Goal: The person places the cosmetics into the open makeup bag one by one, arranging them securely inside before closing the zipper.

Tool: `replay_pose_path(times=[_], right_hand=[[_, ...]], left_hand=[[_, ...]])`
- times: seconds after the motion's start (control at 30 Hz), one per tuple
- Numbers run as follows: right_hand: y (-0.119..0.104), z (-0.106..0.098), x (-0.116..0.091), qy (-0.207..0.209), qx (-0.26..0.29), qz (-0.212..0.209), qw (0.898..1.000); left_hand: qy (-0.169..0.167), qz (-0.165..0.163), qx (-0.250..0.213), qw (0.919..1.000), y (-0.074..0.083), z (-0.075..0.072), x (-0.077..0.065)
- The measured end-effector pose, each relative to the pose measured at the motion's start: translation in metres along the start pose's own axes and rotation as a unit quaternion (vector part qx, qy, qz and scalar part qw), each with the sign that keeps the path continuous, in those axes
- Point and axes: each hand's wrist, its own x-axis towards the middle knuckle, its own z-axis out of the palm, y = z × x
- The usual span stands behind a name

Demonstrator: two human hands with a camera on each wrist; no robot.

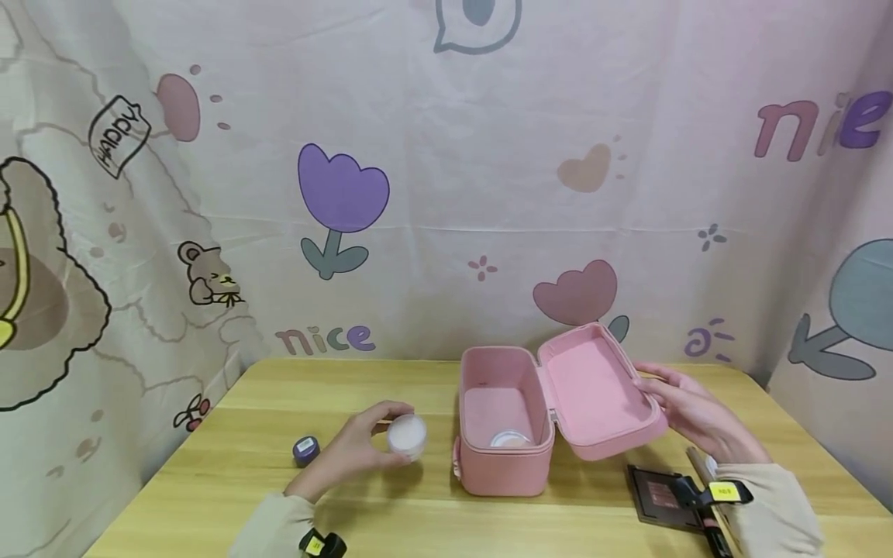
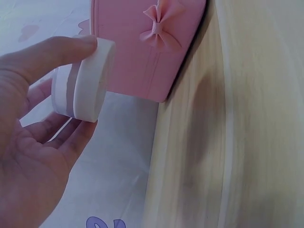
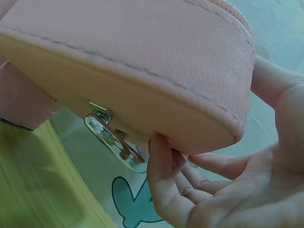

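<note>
My left hand (image 1: 349, 449) holds a small round white-lidded jar (image 1: 407, 436) between thumb and fingers, above the table left of a pink cosmetic case (image 1: 498, 474). In the left wrist view the jar (image 2: 92, 80) is tipped on its side, and a bow (image 2: 159, 28) decorates the case wall beyond it. The case stands with its lid (image 1: 593, 380) swung out to the right. At the lid's outer edge, my right hand (image 1: 691, 411) grips it with thumb and fingers. A metal handle (image 3: 114, 137) hangs from the lid's outside. Inside the case lies a round, pale-rimmed item (image 1: 512, 439).
A small dark blue jar (image 1: 305, 451) sits on the wooden table (image 1: 314, 387) left of my left hand. Under my right forearm lie a dark makeup palette (image 1: 659, 496) and several slim stick-shaped items, partly covered. A printed cloth (image 1: 432, 155) hangs behind the table.
</note>
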Motion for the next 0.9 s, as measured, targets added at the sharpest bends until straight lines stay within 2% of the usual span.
replay_pose_path(times=[0.23,0.47,0.73,0.9], right_hand=[[0.001,-0.002,0.001,-0.011,0.007,-0.012,1.0],[0.002,-0.002,-0.001,-0.013,0.011,-0.007,1.0],[-0.001,-0.001,0.0,-0.007,0.011,-0.005,1.0],[-0.002,0.0,0.0,-0.006,0.0,0.004,1.0]], left_hand=[[-0.006,-0.011,-0.001,0.9999,0.004,-0.006,0.005],[-0.03,0.008,0.006,0.9995,0.011,-0.014,0.015],[-0.034,0.03,-0.008,0.9989,0.016,-0.002,0.023],[-0.023,0.022,-0.027,0.9991,0.018,0.0,0.025]])
